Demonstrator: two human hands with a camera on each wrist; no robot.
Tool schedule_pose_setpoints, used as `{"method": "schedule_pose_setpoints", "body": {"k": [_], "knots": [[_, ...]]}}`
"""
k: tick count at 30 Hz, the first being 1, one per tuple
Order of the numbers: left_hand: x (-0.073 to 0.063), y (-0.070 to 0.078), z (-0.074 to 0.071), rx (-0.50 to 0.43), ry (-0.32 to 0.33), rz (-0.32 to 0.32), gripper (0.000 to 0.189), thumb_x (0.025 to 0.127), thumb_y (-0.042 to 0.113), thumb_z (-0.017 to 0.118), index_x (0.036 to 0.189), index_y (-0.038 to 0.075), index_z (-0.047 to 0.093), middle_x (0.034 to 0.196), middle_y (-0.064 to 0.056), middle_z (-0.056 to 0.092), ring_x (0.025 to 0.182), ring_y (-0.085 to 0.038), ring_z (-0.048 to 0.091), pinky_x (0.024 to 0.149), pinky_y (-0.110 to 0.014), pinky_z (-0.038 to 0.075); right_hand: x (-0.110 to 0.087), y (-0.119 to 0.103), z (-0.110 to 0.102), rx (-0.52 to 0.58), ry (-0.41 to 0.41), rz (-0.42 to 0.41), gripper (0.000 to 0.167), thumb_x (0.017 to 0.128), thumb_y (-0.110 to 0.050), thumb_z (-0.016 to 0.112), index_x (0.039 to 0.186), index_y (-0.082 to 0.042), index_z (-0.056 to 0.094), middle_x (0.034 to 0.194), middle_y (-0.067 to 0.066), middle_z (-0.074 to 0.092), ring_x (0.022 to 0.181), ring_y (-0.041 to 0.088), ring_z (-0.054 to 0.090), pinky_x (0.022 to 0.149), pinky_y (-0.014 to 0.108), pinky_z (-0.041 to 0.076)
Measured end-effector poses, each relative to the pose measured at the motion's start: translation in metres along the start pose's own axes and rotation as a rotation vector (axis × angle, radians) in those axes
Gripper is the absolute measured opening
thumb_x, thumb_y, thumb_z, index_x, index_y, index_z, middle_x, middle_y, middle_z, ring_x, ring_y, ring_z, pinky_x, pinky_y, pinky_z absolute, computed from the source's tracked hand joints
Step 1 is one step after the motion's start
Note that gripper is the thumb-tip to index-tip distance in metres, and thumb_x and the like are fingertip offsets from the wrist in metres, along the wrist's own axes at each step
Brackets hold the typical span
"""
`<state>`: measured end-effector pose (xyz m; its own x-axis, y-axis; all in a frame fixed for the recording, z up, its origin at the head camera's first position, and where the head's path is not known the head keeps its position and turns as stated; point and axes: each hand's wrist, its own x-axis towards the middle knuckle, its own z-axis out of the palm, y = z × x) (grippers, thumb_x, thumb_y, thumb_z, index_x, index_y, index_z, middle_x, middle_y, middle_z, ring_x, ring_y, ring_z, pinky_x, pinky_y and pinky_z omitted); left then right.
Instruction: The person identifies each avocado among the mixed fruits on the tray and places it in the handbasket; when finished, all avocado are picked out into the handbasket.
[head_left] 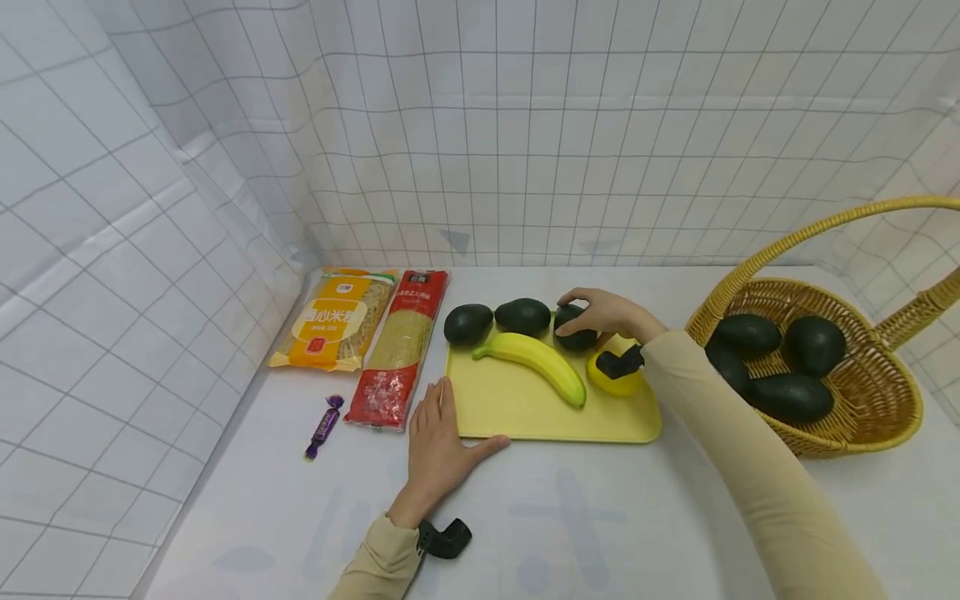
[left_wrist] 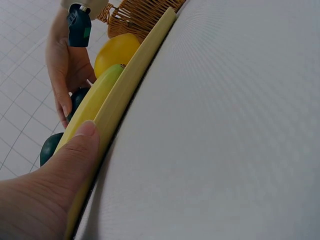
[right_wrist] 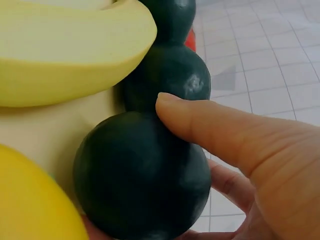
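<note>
Desk: white, smooth, matte; grid-pattern white sheet behind & at left.

Basket: woven wicker, round, w/ arched handle, at desk's right; holds 4 dark green avocados.

Tray: pale yellow, flat rectangular w/ low rim & rounded corners, mid-desk, just left of basket.

Noodle pack: red, long flat plastic bag w/ clear window, just left of tray. Pasta pack: yellow-orange, flat bag, beside it.

Banana: smooth, curved, lies diagonally on tray. Lemon: round, yellow, glossy, on tray near its right side, partly under right wrist.

Avocados, row of 3 along tray's far edge: left avocado, mid avocado, right avocado; dark green, egg-shaped, slight sheen.

Candy: purple foil, twisted ends, on desk left of noodle pack.

Right hand: arm reaches across tray, palm down; fingers curled round right avocado, thumb on its top, gripping it.

Left hand: flat on desk, palm down, fingers straight & together, at tray's near-left corner; thumb spread out, pressed to tray rim.
</note>
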<state>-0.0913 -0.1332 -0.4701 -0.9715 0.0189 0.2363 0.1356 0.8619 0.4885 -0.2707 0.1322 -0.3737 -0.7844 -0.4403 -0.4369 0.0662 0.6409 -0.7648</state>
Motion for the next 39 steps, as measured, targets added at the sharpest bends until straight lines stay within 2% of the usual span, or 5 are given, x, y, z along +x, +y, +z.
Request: {"method": "schedule_pose_setpoints", "body": {"k": [8,16,21,30,39], "knots": [[-0.001,0.0,0.0,-0.002,-0.017,-0.013,0.119,0.068,0.064,0.073,0.146,-0.009,0.021,0.147,-0.026,0.026,0.137,-0.04,0.018,0.107,-0.054,0.015,-0.002,0.005,0.001,-0.036,0.043,-0.015,0.064,0.088,-0.027,0.069,0.142,-0.012,0.038,0.145,0.021,0.028,0.115,0.035,0.049,0.08,0.041,0.052],[-0.001,0.0,0.0,-0.002,-0.006,-0.005,0.119,0.068,0.063,0.074,0.146,-0.009,0.022,0.147,-0.026,0.027,0.137,-0.041,0.018,0.107,-0.054,0.015,-0.01,0.004,0.0,0.081,0.07,-0.057,0.065,0.088,-0.022,0.068,0.142,-0.012,0.034,0.147,0.022,0.023,0.113,0.039,0.049,0.076,0.043,0.054],[-0.001,0.0,0.001,0.0,-0.001,0.0,0.119,0.067,0.064,0.074,0.146,-0.009,0.022,0.147,-0.026,0.027,0.137,-0.04,0.019,0.107,-0.054,0.015,-0.018,0.005,0.003,0.101,0.105,-0.119,0.066,0.088,-0.024,0.069,0.143,-0.012,0.035,0.143,0.024,0.029,0.114,0.04,0.049,0.075,0.043,0.054],[-0.002,0.001,0.002,0.002,0.01,0.008,0.119,0.067,0.064,0.074,0.145,-0.009,0.023,0.146,-0.027,0.029,0.136,-0.041,0.02,0.107,-0.054,0.016,-0.032,-0.002,0.011,0.087,0.225,-0.22,0.062,0.09,-0.035,0.064,0.143,-0.019,0.037,0.134,0.02,0.042,0.11,0.036,0.049,0.084,0.051,0.048],[0.0,0.001,0.0,0.002,-0.001,-0.001,0.119,0.067,0.064,0.074,0.146,-0.009,0.022,0.147,-0.026,0.027,0.137,-0.04,0.019,0.107,-0.054,0.016,-0.053,-0.01,0.021,0.069,0.375,-0.318,0.066,0.083,-0.041,0.072,0.137,-0.022,0.038,0.117,0.017,0.049,0.093,0.031,0.056,0.078,0.041,0.049]]}}
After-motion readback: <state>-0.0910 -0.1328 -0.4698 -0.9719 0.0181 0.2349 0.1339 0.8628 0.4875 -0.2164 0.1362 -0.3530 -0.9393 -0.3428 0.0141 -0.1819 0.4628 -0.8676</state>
